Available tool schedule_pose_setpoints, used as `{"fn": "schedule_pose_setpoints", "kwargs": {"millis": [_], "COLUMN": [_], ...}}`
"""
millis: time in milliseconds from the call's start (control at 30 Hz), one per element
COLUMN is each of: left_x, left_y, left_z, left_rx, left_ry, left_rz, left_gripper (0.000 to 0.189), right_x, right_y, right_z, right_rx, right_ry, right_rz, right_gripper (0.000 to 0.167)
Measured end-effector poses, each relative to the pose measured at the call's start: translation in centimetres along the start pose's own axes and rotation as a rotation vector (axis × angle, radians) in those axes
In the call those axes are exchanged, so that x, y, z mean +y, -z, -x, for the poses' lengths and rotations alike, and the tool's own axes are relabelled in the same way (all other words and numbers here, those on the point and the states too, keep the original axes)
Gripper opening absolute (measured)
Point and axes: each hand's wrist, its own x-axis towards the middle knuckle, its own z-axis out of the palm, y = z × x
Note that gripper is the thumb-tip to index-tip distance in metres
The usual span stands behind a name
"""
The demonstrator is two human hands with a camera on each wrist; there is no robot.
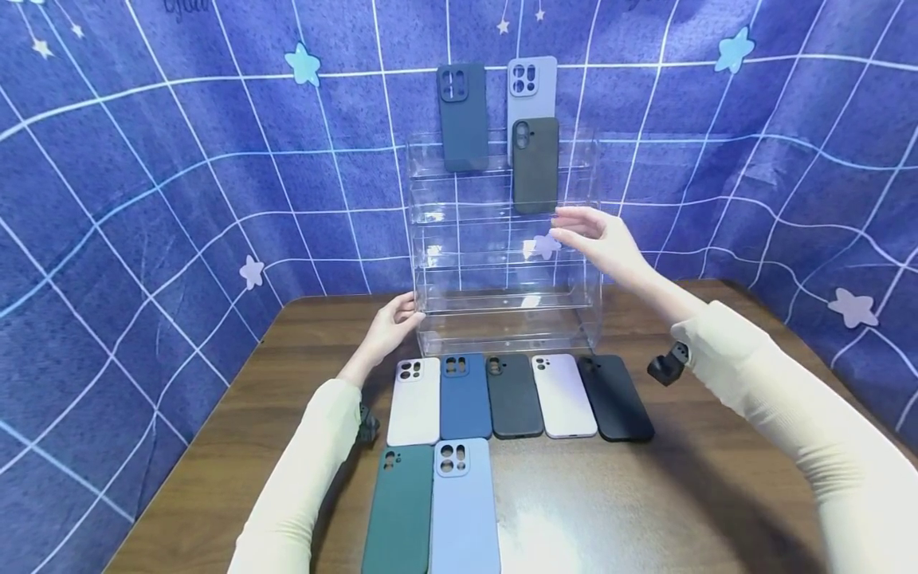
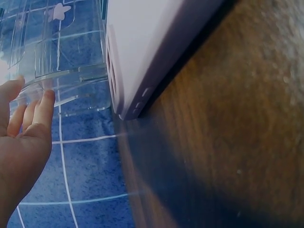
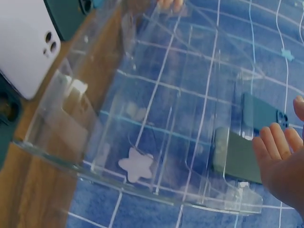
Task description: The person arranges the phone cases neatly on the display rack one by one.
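While the left hand [image 1: 390,325] rests at the lower left side of the clear rack [image 1: 502,320], its thumb and fingers spread apart with little curl, the right hand [image 1: 601,239] hovers before the rack's right half, its fingers loosely extended and the thumb apart, holding nothing. Just above the right fingertips, the olive-green case [image 1: 535,171] stands upright in the rack's second tier from the top, its lower right corner closest to them; whether they touch it cannot be told. It is well above and to the right of the left hand. Behind it, partly covered, a pale lavender case [image 1: 532,80] stands on the top tier, with a dark slate-blue case [image 1: 464,131] to its left. On the wooden table [image 1: 574,510], five cases lie in a row before the rack: white [image 1: 414,406], blue [image 1: 466,406], dark grey [image 1: 515,402], pale lilac [image 1: 565,402] and black [image 1: 618,402]. Nearer the person lie a green case [image 1: 398,510] and a light-blue case [image 1: 464,518], side by side.
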Motion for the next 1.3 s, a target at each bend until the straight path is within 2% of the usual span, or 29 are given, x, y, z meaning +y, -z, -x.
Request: {"fn": "schedule_pose_setpoints", "kwargs": {"millis": [333,500,533,733,833,967,1300], "left_x": [-0.1,1.9,1.9,1.6,1.8,0.5,0.0], "left_y": [-0.2,0.2,0.2,0.1,0.0,-0.1,0.1], "left_z": [0.1,1.2,1.2,1.0,0.9,0.2,0.2], "left_rx": [-0.031,-0.061,-0.061,-0.058,-0.068,-0.072,-0.057], "left_ry": [0.025,0.030,0.024,-0.012,0.014,0.019,0.041], "left_rz": [0.028,0.048,0.050,0.057,0.088,0.087,0.038], "left_gripper": [0.060,0.060,0.060,0.059,0.061,0.065,0.065], "right_x": [0.7,1.1,1.1,1.9,2.0,2.4,3.3], "right_y": [-1.0,-1.7,-1.9,-2.9,-3.5,-4.4,-7.1], "right_z": [3.4,4.6,4.8,6.3,7.1,7.9,10.2], "right_rx": [-0.087,-0.122,-0.129,-0.190,-0.211,-0.232,-0.326], "right_ry": [-0.041,-0.049,-0.047,-0.028,-0.038,-0.028,0.016], "right_rz": [-0.015,-0.031,-0.034,-0.018,-0.025,-0.029,-0.047], "right_gripper": [0.050,0.051,0.050,0.050,0.050,0.050,0.049]}}
